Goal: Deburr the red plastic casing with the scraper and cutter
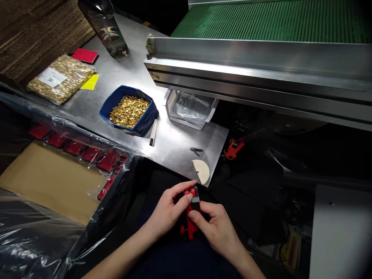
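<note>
Between both hands is a red plastic tool with a dark grey block near its top (191,228); its exact kind is not clear. My left hand (170,207) pinches the upper end, with the thumb on the red tip and the index finger stretched over the top. My right hand (217,224) grips the middle from the right, its thumb pressed on the red body. Just beyond the fingers, a pale half-round disc (202,171) lies on the metal table's corner. Small dark nippers (197,149) lie a little farther back.
On the metal table (177,151) stand a blue bin of small gold-coloured pieces (154,110), a clear-lined grey bin (188,123) and a bottle (109,37). A bag of gold pieces (72,73) lies left. A plastic-lined box (116,193) holds red items. The conveyor's metal rail (255,81) crosses right.
</note>
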A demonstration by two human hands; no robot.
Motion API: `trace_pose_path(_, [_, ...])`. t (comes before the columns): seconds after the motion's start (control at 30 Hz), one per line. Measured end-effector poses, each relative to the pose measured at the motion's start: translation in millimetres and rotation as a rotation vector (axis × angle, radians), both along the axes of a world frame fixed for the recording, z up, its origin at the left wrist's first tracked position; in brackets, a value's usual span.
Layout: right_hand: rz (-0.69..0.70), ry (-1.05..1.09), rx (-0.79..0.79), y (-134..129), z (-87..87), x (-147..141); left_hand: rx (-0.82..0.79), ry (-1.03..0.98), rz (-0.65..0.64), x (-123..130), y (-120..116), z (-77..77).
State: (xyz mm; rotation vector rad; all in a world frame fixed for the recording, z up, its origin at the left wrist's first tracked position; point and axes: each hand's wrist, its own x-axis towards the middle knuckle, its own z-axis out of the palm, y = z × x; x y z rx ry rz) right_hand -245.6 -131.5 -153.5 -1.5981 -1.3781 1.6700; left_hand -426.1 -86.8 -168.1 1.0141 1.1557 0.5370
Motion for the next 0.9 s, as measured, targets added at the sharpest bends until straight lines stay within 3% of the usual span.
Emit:
trace_pose_path(0.1, [0.05, -0.014, -0.024, 3.3, 2.2, 0.5, -0.071, 0.051, 0.052, 4.7, 1.5, -2.0])
trace_pose_path(0.23, [0.067, 0.054, -0.058, 7.6, 3.7, 2.4, -0.158, 0.053, 0.011, 5.3, 7.7, -13.7])
trace_pose_path(0.43, [0.088, 0.069, -0.119, 4.6, -3.3, 6.6, -0.086, 0.254, -0.015, -5.6, 12.0, -37.8])
trace_pose_path(0.73, [-0.039, 0.189, -0.208, 3.2, -23.4, -0.4, -0.046, 0.377, -0.021, -12.7, 14.6, -34.1])
trace_pose_path(0.9, [-0.334, 0.591, -0.377, 7.7, -28.1, 5.2, -0.194, 0.128, 0.152, -21.4, 18.5, -35.2])
